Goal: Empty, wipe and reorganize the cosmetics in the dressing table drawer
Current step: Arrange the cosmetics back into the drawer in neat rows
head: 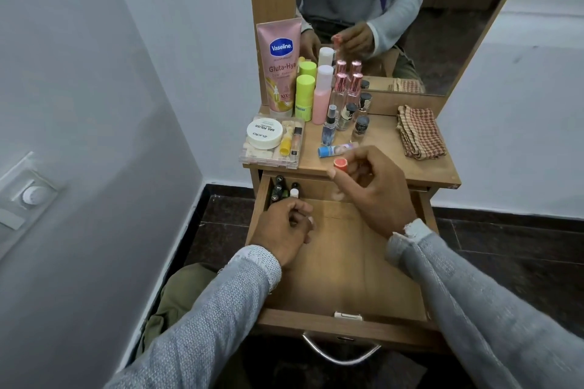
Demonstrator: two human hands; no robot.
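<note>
The wooden drawer [341, 262] is pulled out below the dressing table top [388, 136]. Several small dark bottles and a white-capped one [294, 193] stand in its far left corner. My right hand [373, 186] holds a small orange-capped tube [340, 163] over the table's front edge. My left hand [284, 227] hovers over the drawer's left side with fingers curled, just in front of those bottles; whether it holds anything is hidden. A checked cloth [420, 133] lies folded at the table's right.
On the table stand a pink Vaseline tube [279, 66], green bottles [305, 95], a pink bottle [322, 95], clear perfume bottles [346, 91], nail polishes [360, 125], a blue tube [335, 148] lying down, and a clear box [271, 145] with a white jar. A mirror [395, 9] is behind.
</note>
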